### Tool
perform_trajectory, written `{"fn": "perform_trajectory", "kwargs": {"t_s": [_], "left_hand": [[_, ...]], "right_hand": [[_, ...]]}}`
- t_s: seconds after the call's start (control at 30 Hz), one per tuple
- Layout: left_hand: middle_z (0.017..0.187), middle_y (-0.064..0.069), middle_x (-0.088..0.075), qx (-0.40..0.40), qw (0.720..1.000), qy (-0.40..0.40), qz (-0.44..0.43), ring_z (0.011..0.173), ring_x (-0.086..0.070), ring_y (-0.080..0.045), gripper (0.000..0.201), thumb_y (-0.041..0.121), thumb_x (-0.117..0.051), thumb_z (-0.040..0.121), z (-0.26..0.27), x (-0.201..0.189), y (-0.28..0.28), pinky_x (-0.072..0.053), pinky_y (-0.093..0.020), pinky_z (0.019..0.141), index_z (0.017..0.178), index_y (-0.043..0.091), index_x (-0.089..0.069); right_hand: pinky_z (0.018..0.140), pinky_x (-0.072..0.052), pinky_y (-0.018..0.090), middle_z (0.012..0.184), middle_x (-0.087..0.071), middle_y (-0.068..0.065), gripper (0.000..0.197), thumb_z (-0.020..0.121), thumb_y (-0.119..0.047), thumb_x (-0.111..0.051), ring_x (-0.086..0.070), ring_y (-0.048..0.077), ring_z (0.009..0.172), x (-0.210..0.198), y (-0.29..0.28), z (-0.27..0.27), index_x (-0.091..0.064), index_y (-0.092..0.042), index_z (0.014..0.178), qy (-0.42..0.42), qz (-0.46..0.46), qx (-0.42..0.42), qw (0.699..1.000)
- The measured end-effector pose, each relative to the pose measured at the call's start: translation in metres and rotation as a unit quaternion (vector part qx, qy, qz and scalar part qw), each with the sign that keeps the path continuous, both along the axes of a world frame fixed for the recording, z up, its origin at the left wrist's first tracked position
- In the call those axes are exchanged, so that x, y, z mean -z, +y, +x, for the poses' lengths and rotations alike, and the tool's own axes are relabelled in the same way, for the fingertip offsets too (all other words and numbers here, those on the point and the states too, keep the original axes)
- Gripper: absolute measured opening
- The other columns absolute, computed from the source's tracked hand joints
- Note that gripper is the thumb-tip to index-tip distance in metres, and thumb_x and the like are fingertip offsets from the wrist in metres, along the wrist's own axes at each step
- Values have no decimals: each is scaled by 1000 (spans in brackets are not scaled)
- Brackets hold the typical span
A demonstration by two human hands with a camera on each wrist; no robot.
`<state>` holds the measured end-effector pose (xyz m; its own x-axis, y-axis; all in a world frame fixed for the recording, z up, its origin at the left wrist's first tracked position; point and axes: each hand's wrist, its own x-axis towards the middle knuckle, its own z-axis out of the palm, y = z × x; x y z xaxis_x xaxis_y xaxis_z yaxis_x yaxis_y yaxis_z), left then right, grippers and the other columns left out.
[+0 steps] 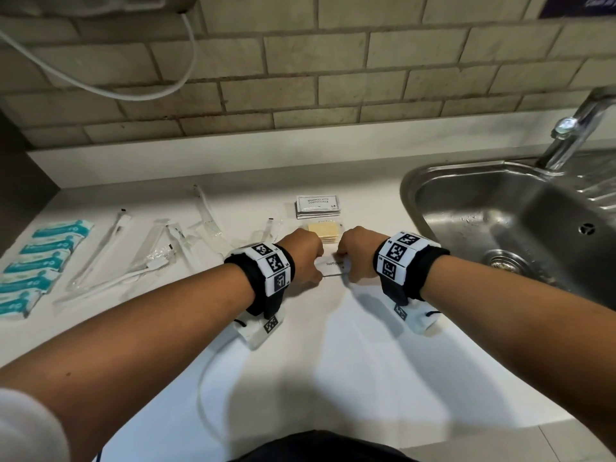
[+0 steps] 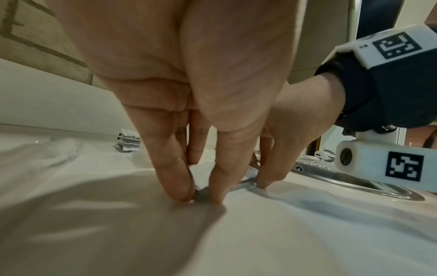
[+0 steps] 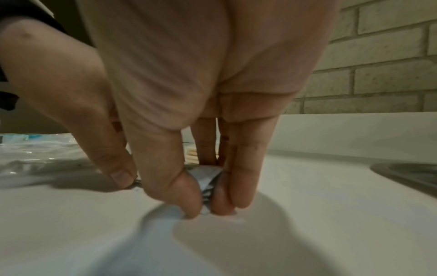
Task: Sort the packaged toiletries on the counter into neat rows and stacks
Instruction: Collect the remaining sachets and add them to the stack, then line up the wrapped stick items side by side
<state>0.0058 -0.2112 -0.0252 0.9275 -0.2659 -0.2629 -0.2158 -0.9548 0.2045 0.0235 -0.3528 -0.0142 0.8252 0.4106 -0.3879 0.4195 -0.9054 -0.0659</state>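
Note:
A small stack of white toothpaste sachets (image 1: 333, 265) stands on edge on the white counter (image 1: 333, 345), held between both hands. My left hand (image 1: 313, 265) pinches its left end with thumb and fingertips (image 2: 182, 188) pressed down to the counter. My right hand (image 1: 349, 264) pinches the right end; in the right wrist view the sachets (image 3: 208, 179) show between thumb and fingers. Just behind lie yellow soap packs (image 1: 323, 232) and a stack of shampoo sachets (image 1: 317, 205). Wrapped toothbrushes (image 1: 100, 251) and a row of teal packets (image 1: 40, 258) lie at the left.
A steel sink (image 1: 500, 221) with a tap (image 1: 573, 128) is set into the counter at the right, its rim (image 2: 354, 184) close to my right hand. A tiled wall (image 1: 300, 78) runs behind. A white cable (image 1: 206, 378) trails off the front edge.

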Motion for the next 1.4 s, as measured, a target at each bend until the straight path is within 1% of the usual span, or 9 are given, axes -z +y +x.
{"fn": "perform_trajectory", "kwargs": {"t_s": [0.33, 0.43, 0.5, 0.67, 0.8, 1.0, 1.17, 1.3, 1.4], "left_hand": [[88, -11, -69, -13, 1000, 8, -23, 82, -65, -30, 28, 29, -74, 73, 1, 4, 4, -54, -35, 76, 87, 6, -66], [119, -5, -65, -13, 999, 13, -46, 109, -61, -24, 47, 32, -76, 77, -1, 0, 13, -48, -30, 94, 119, 13, -64], [133, -1, -59, -3, 999, 2, -55, 120, -56, -20, 58, 34, -74, 80, -5, -8, 22, -42, -24, 95, 131, 15, -57], [122, 4, -65, -63, 991, 6, -118, 92, -59, -11, 41, 30, -69, 86, -9, -41, 74, -41, -20, 85, 125, 19, -62], [114, 1, -69, -140, 983, -31, -117, 83, -56, -8, 30, 24, -65, 89, -6, -60, 135, -37, -16, 80, 118, 17, -67], [126, -6, -64, -213, 976, -30, -30, 117, -58, -21, 40, 33, -63, 90, 17, -63, 196, -39, -21, 93, 125, 13, -63], [151, -11, -40, -195, 981, -6, -5, 138, -39, -27, 59, 45, -52, 95, 45, -46, 198, -30, -30, 111, 146, 17, -41], [160, -10, -19, -160, 986, 53, 3, 147, -22, -28, 59, 43, -36, 102, 62, -32, 192, -19, -32, 116, 154, 20, -21], [157, -10, -30, -176, 981, 81, 9, 143, -30, -28, 54, 44, -34, 102, 73, -16, 194, -20, -35, 119, 149, 17, -35]], "right_hand": [[67, -51, 29, 86, -66, 8, 28, 70, -21, -72, -61, 26, 77, 2, 2, 2, -69, -8, 94, -2, -20, 7, 1000], [70, -51, 28, 93, -67, 6, 36, 71, -24, -74, -61, 24, 81, -3, 4, 2, -68, -8, 103, 9, -36, 4, 999], [81, -55, 31, 110, -67, 7, 50, 71, -26, -76, -64, 24, 96, -10, 5, 0, -64, -10, 116, 12, -51, 3, 999], [95, -50, 35, 131, -57, 3, 63, 75, -36, -74, -57, 23, 116, -52, 23, -10, -53, -15, 130, -14, -20, -18, 1000], [91, -46, 30, 130, -57, -3, 58, 80, -41, -68, -56, 19, 115, -68, 63, -13, -52, -24, 132, -19, 107, -21, 994], [97, -47, 34, 132, -57, 4, 57, 85, -43, -64, -55, 24, 119, -42, 141, -16, -51, -16, 134, 37, 114, -32, 992], [92, -47, 42, 137, -42, 11, 75, 81, -56, -61, -52, 34, 120, -9, 184, -9, -38, -16, 140, 35, 96, 40, 994], [93, -45, 46, 131, -43, 9, 68, 83, -58, -56, -47, 33, 122, 4, 196, -4, -43, -19, 137, 14, 26, 27, 999], [95, -46, 45, 126, -45, 8, 55, 86, -48, -57, -45, 30, 120, 8, 198, -6, -49, -18, 132, 16, 6, 15, 1000]]}}
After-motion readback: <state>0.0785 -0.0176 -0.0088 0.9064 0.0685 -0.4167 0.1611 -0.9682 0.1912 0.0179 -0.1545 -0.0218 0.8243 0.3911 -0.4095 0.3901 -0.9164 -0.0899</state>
